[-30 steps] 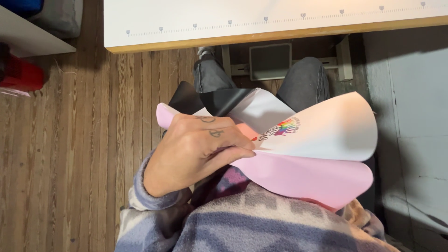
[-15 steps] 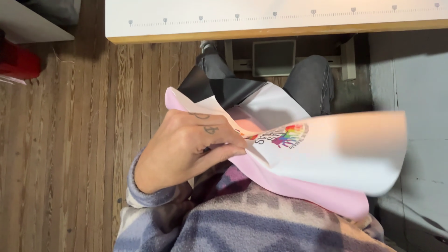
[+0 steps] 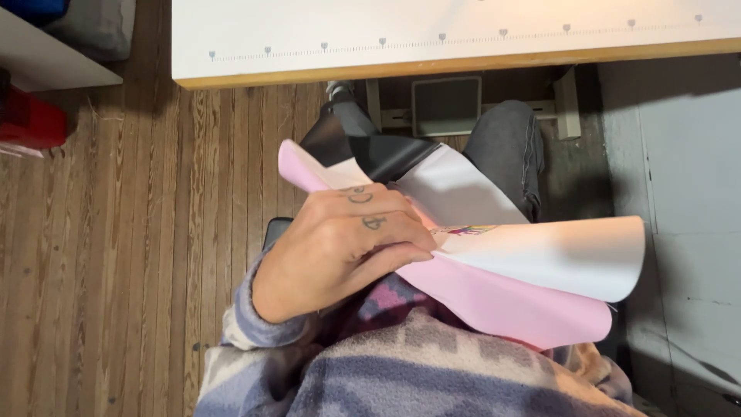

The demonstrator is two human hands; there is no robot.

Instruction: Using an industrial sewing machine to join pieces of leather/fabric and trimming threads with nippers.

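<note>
The wooden plank floor (image 3: 116, 255) fills the left of the view. A white worktable (image 3: 432, 35) with a wood edge spans the top; a row of small marks runs along its surface. Below it, my legs in dark grey trousers (image 3: 505, 143) extend under the table. My patterned fleece sleeve (image 3: 255, 328) covers the forearm at the bottom.

I hold a stack of sheets above my lap. The pink sheet (image 3: 509, 305) lies lowest and curves downward. The white sheet (image 3: 563, 259) bends above it and carries a small multicoloured print near my fingers. A black sheet (image 3: 382, 150) lies behind.

My left hand (image 3: 347, 247) pinches the stack, fingers pressed together over the sheets' left portion. My right hand is not visible.
</note>
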